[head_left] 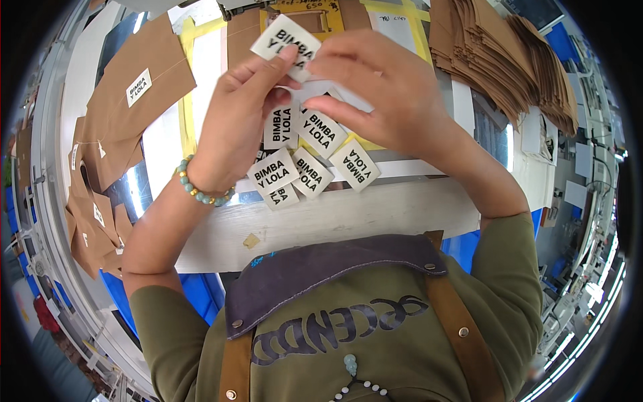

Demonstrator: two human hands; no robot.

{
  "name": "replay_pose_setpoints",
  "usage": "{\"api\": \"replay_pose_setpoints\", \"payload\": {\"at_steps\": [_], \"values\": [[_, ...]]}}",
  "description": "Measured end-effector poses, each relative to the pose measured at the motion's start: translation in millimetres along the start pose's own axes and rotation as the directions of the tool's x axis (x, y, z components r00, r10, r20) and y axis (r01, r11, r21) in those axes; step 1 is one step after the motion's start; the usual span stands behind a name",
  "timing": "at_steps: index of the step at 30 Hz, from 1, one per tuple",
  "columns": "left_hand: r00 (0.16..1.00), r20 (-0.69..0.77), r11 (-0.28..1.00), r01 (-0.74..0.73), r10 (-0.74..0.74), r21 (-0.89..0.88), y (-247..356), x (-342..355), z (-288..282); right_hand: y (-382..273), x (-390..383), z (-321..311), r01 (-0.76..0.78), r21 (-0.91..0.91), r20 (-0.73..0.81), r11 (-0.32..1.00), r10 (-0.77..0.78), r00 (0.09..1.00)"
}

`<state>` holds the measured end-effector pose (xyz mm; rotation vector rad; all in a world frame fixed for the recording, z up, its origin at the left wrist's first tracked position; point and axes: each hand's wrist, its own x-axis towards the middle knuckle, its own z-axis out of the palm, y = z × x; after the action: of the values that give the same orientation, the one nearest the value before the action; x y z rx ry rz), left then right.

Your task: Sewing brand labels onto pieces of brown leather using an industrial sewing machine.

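Between the thumb and fingers of my left hand [234, 120], a square white label [284, 39] with black lettering is pinched at its lower part. Close to that label's right edge is my right hand [402, 94], its thumb spread away from its fingers; a slight blur hides whether the fingertips touch the label. Below both hands several similar loose labels [355, 165] lie scattered and overlapping at the near side of the work surface. Part of this pile is covered by my left hand and by other labels.
At the left, brown flat pieces [127, 53] overlap, some bearing a white label [139, 88]. A thick stack of brown pieces [475, 60] fans out at the far right. Yellow tape [187, 124] edges the work area, and a yellow frame [333, 20] sits at the far side.
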<state>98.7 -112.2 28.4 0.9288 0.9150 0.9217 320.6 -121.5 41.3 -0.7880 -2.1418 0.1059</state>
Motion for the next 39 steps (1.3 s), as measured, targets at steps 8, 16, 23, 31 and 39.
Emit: {"api": "replay_pose_setpoints", "payload": {"at_steps": [8, 16, 23, 31, 39], "values": [[0.991, 0.051, 0.968, 0.132, -0.124, -0.214, -6, -8, 6, 15, -10, 5, 0.400, -0.333, 0.110, 0.854, -0.386, 0.916], [0.982, 0.141, 0.934, 0.168, -0.129, -0.316, -2, -7, -15, 27, 8, 17, 0.493, -0.338, 0.133, 0.802, -0.478, 0.868], [0.982, 0.181, 0.954, 0.001, -0.058, 0.300, 25, 4, -27, 98, 23, 19, 0.315, -0.233, 0.149, 0.920, -0.287, 0.946], [0.629, 0.648, -0.189, -0.640, 0.429, 0.745, 15, 39, -50, 116, 15, 29, 0.268, -0.240, 0.196, 0.933, -0.224, 0.955], [0.708, 0.616, -0.209, -0.581, 0.346, 0.786, 6, 61, -57, 115, 16, 26, 0.238, -0.208, 0.202, 0.949, -0.196, 0.960]]}}
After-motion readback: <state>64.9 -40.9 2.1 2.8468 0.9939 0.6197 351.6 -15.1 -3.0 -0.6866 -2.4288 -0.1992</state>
